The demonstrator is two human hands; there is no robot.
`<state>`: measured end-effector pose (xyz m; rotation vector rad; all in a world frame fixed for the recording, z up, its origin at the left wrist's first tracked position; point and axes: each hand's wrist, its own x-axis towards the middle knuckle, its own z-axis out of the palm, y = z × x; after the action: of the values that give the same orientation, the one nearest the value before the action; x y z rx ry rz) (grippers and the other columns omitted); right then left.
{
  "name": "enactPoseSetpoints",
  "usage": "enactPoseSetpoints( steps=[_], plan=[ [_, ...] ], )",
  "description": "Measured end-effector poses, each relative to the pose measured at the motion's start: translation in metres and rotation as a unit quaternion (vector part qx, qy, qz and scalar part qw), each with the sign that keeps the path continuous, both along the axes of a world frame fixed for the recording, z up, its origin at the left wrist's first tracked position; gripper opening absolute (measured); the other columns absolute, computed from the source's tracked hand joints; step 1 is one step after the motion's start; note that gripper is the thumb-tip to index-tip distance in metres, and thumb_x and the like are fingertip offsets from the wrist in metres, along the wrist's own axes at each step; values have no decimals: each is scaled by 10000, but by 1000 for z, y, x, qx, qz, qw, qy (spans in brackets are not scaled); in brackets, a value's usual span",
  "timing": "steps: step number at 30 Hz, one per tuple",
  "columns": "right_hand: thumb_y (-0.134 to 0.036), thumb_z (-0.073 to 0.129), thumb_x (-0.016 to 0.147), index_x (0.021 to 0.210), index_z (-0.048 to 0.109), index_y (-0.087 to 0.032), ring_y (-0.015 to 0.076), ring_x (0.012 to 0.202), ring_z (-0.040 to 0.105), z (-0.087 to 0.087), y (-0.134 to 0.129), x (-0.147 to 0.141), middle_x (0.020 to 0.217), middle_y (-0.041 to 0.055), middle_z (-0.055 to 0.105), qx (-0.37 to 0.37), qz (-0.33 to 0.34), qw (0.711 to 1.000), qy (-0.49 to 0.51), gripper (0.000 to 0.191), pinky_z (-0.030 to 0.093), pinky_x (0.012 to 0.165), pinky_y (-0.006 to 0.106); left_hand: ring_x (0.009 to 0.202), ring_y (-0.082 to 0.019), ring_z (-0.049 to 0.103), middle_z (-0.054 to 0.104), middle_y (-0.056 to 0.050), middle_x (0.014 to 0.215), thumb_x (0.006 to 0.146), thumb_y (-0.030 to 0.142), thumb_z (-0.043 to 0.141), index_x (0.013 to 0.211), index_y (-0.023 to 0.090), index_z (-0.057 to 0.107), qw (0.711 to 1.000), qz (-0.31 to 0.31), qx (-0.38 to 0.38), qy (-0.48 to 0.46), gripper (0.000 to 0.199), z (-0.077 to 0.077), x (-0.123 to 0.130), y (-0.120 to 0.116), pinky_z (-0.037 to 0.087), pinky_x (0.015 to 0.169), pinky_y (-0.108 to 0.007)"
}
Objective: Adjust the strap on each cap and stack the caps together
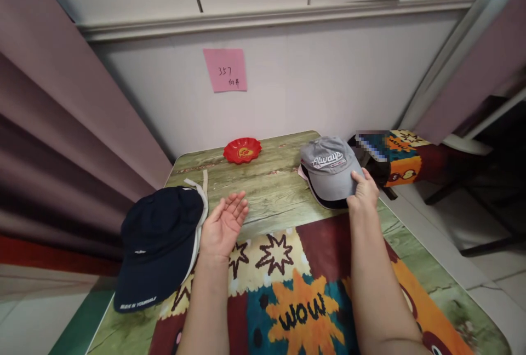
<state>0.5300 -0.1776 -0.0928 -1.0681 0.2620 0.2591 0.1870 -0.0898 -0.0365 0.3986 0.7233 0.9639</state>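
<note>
Right now the right hand [364, 192] grips the brim of a grey cap [331, 167], thumb on top and fingers tucked under the edge. That cap, with white lettering on its front, sits on top of other caps at the far right of the table [267, 185]; a pink edge and a dark brim show beneath it. Just beyond the stack lies a colourful patterned cloth [400, 160] over something dark at the table's corner. The left hand [224, 226] is open and holds nothing, palm turned up and inward, fingers spread loosely above the wood-grain tabletop. Just beside it on the left lies a navy cap [158, 245] with a white strap, brim toward the near edge. A small red dish [242, 150] sits at the far side of the table, and a pink note [226, 69] is stuck on the wall behind.
</note>
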Motion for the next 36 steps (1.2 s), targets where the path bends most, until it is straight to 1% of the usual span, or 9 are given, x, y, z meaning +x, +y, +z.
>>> enactPoseSetpoints(
  steps=[3,11,17,22,26,28,31,33,36],
  plan=[
    [-109,738,662,1214,666,-172,188,989,704,-5,4,-1,1047,26,745,21,13,1000,0,561,574,962,375,758,-186,759,783,-129,992,1040,162,356,915,90,684,1000,3,-6,7,358,-1,0,0,634,656,-296],
    [-223,563,937,1262,641,-270,151,1127,684,12,14,-1,1269,-1,714,267,89,959,-30,337,558,1017,411,692,-161,733,772,-106,962,1036,164,374,903,92,683,1000,9,1,7,344,-2,-1,2,622,613,-280],
    [-120,594,776,1186,685,-196,182,955,718,-11,2,13,1046,22,760,-3,28,999,39,426,609,887,387,655,-149,711,765,-95,932,1033,165,382,891,97,679,1000,8,2,11,336,-2,-2,2,606,585,-270],
    [-122,605,670,1096,711,-147,168,853,694,-22,-6,23,932,13,731,-87,-25,996,-3,440,594,819,306,644,-144,703,762,-93,917,1021,153,400,882,109,673,1000,6,-7,21,309,-5,1,1,597,581,-262],
    [-174,632,661,1136,691,-128,215,924,680,-19,-11,25,1005,51,699,-168,-44,983,-60,480,575,869,368,644,-143,699,759,-91,911,1017,154,409,885,109,670,999,4,-13,31,296,-7,5,0,596,581,-263],
    [-222,657,690,1222,662,-149,261,1087,647,-14,-13,22,1174,98,661,-231,-74,963,-114,537,510,1006,425,642,-141,696,757,-92,908,1016,157,410,885,107,668,999,4,-12,33,294,-6,5,0,595,581,-265],
    [-408,710,741,1357,596,-165,352,1338,499,-2,-15,9,1457,194,504,-377,-84,883,-267,672,361,1147,514,642,-139,694,755,-91,905,1012,155,416,882,106,667,999,5,-7,36,287,-5,5,-1,593,585,-267],
    [-586,744,707,1442,521,-163,423,1416,397,4,-13,-3,1541,246,412,-448,-26,829,-334,877,291,1151,625,645,-139,694,755,-88,905,1008,148,418,882,108,668,999,5,-4,36,283,-4,4,-1,591,587,-267],
    [-710,805,575,1561,348,-209,507,1451,285,7,-11,-19,1592,271,333,-488,75,807,-325,1196,185,1092,787,648,-141,692,755,-89,907,1002,145,428,882,109,671,999,6,-2,34,273,-4,3,0,587,588,-268]
  ],
)
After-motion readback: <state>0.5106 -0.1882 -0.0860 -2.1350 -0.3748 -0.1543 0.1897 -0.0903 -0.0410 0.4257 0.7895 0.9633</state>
